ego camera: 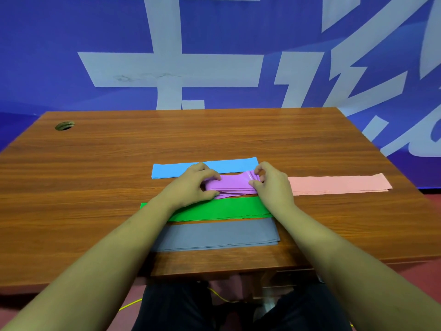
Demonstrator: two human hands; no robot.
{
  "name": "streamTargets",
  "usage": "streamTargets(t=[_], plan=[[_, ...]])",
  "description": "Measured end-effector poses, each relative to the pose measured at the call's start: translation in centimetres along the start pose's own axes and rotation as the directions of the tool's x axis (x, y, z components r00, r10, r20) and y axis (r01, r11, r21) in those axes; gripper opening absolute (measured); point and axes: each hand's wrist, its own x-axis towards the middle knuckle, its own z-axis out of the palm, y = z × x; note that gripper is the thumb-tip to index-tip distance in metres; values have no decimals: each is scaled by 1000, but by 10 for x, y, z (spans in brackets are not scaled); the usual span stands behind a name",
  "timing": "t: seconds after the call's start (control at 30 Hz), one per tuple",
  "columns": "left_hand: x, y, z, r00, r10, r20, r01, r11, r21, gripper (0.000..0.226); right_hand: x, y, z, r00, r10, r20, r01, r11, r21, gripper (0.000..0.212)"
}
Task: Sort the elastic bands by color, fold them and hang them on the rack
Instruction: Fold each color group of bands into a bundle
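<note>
From my remote seat I see both hands on the purple band [232, 186], which lies folded in several layers around the middle of the bench [95, 175]. The left hand [195, 185] grips its left end, fingers [210, 174] curled over the top and thumb at the near edge. The right hand [272, 185] pinches the right end, its fingers [259, 167] bent tight on bunched, shiny folds that lift slightly off the wood.

The blue band [167, 170] lies flat just beyond the purple one, toward the far edge, partly covered by the left hand. The green band [222, 209] lies just on its near side, under both wrists. The grey band [214, 235] lies closest to the near edge, beside the green. The pink band [338, 183] stretches toward the right edge, beside the right hand.

A round cable hole [64, 125] sits in the far left corner.
</note>
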Motion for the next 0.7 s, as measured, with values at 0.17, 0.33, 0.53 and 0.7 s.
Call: streamTargets(t=[0.17,0.33,0.53,0.7], plan=[[-3,-5,4,998,26,62,-26,1000,-3,36,-3,6,6,997,-81,-11,80,996,-50,11],[-5,-4,-5,999,-9,38,13,995,-104,34,3,1,3,997,-68,-22,66,995,-79,7],[-15,-23,-33,973,-137,-185,116,986,-122,13,17,-29,-6,986,-159,-41,156,985,-67,22],[-18,-62,-48,820,-453,-349,454,887,-83,12,29,-65,19,945,-297,134,305,951,-42,29]])
